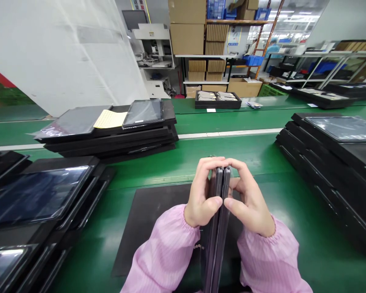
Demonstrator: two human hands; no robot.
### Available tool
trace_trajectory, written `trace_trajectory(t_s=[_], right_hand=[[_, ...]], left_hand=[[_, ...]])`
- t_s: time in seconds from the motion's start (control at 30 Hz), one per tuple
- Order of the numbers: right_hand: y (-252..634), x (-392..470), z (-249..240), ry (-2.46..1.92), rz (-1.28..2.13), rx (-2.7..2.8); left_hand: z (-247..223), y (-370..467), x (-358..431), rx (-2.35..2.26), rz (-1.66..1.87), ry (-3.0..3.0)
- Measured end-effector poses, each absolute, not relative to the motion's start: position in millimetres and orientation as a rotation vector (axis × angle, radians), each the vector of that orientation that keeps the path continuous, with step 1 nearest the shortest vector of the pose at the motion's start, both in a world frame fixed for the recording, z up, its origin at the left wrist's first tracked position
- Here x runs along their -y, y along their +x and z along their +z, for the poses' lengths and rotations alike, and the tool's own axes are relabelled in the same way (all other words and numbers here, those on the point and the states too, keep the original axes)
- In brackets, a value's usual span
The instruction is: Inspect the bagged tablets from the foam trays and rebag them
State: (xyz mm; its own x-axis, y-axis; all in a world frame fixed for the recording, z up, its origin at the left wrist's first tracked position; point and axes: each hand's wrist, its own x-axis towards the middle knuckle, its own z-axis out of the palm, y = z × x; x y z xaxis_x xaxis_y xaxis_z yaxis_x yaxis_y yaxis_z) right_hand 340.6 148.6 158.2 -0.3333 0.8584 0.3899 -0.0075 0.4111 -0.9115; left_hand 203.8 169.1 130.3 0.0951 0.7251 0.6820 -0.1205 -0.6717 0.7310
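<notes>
Green-topped and glossy, the workbench (256,162) carried a stack of black trays (110,140) beyond a dark mat (146,219), and another tray stack (323,162) stood on the right. Above the mat, two slim dark devices (221,228) were held on edge, side by side. The left hand (205,193) gripped them from one side and the right hand (250,199) from the other, fingers curled over the top, thumbs on the near edges. They looked like tablets, though only their narrow edges showed clearly.
</notes>
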Motion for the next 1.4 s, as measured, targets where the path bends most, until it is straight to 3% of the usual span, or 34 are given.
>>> trace_trajectory(t_s=[1.17,1.3,1.4], right_hand=[[330,-141,148,-0.758,0.979,1.459],[327,-139,145,-0.785,0.953,1.426],[327,-136,146,-0.833,0.891,1.448]], left_hand=[[126,219,-155,-0.621,1.814,1.485],[111,223,-150,-1.009,1.830,1.040],[98,219,-153,-1.138,1.559,0.918]])
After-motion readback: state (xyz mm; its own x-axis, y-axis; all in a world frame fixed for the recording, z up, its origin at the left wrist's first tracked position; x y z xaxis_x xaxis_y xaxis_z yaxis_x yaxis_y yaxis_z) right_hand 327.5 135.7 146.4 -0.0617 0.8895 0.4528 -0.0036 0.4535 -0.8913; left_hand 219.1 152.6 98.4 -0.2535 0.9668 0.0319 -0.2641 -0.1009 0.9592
